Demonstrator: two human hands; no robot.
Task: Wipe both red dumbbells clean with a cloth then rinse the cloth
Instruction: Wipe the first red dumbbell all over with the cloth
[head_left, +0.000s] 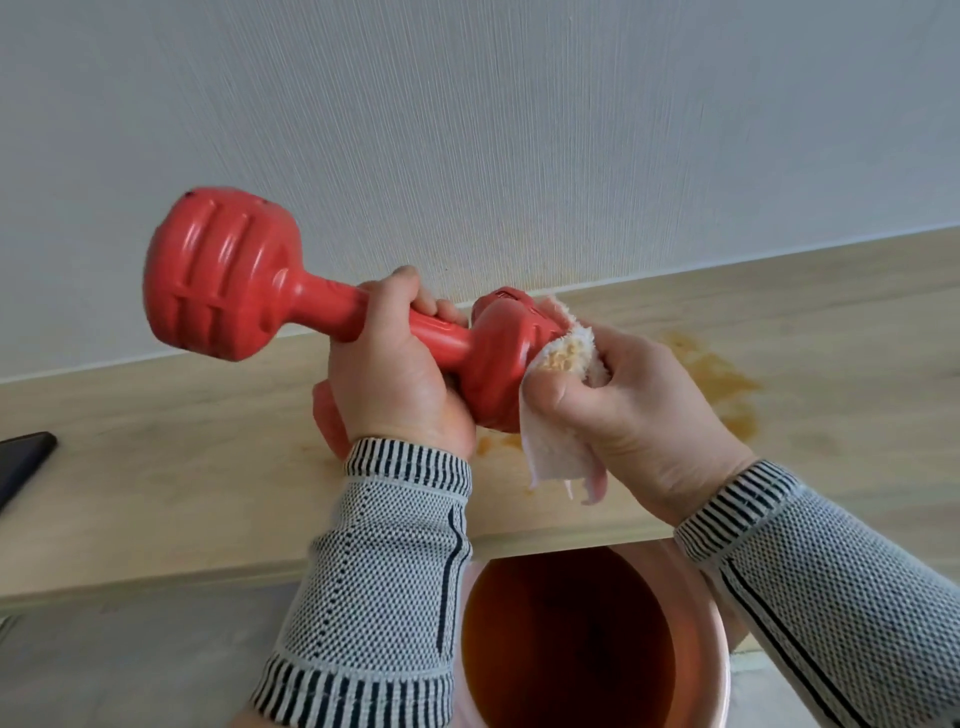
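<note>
Behind your hands, wooden shelf (156, 457) meets pale wall. Your left hand (389, 374) grips the dumbbell (291, 301) by its handle; right hand (634, 410), at three o'clock, pinches the cloth (556, 441) against its head. It looks heavy, smooth; keep holding the handle.

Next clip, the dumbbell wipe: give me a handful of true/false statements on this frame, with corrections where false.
1. The left hand grips the red dumbbell by its handle. True.
2. The right hand presses the cloth against the dumbbell head nearer the camera's left side. False: the cloth is on the right-side head; the big left-side head is bare.
3. The cloth shows an orange-yellow stain. True.
4. The dumbbell rests flat on the wooden surface. False: it is held up above it.
5. A bucket of brownish liquid sits below the hands. True.
6. The wooden surface is spotless. False: orange smears lie on it.
</note>
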